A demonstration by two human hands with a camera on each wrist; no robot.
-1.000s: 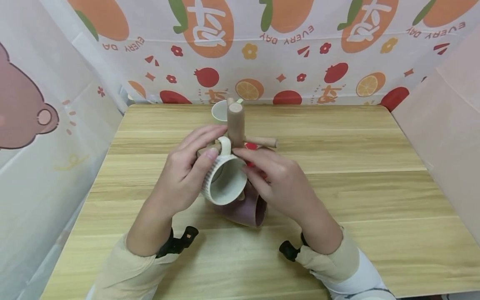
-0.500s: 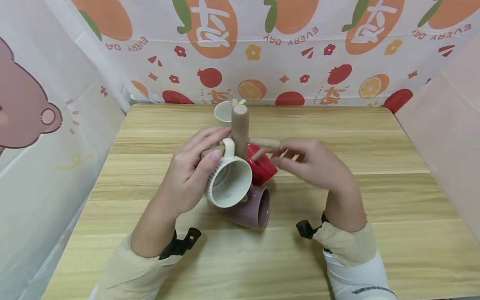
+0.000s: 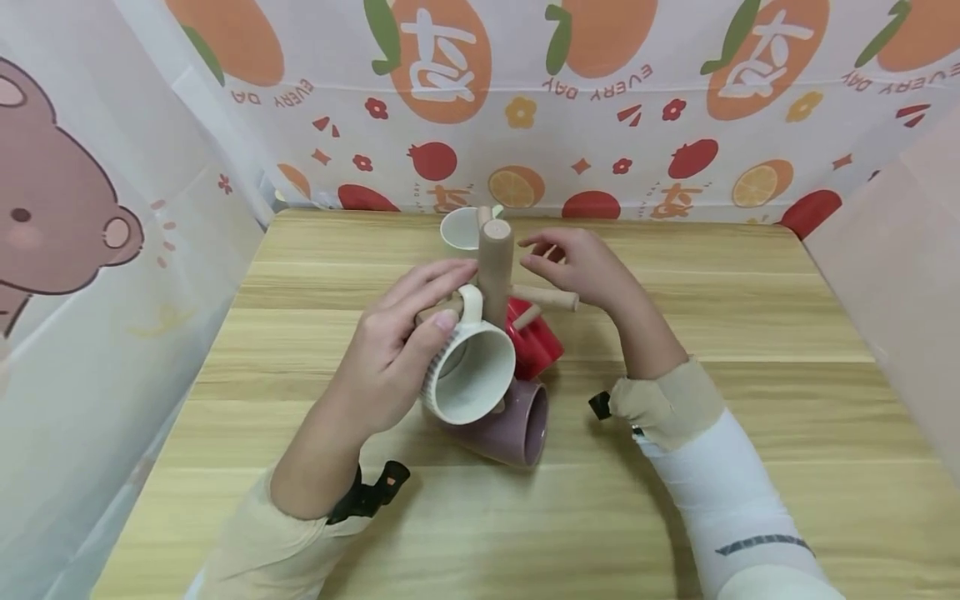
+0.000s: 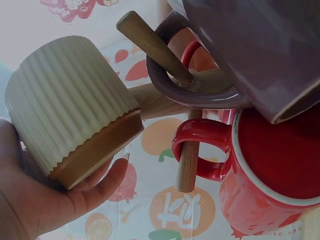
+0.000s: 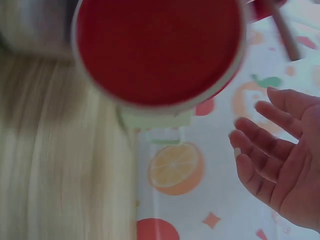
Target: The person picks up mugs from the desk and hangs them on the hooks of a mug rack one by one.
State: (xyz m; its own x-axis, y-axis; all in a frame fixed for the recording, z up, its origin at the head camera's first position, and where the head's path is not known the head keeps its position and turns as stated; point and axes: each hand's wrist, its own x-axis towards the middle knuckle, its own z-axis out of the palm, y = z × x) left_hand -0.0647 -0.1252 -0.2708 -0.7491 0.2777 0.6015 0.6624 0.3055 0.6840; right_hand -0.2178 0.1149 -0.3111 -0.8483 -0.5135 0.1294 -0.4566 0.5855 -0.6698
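Note:
My left hand holds a white ribbed mug, thumb near its handle and fingers reaching toward the post of a wooden mug tree. The left wrist view shows the ribbed mug tilted, with fingers below its brown base. A purple mug and a red mug hang by their handles on lower pegs. Behind the post is a pale mug, partly hidden. My right hand hovers right of the post, touching nothing, its fingers loosely bent.
A bare peg juts right from the post, below my right hand. The wooden table ends at a fruit-print curtain at the back. A bear-print sheet hangs on the left.
My right hand has left the white ribbed mug, moved right past the bare peg, then back toward the far side of the post. My left hand stays at the mug.

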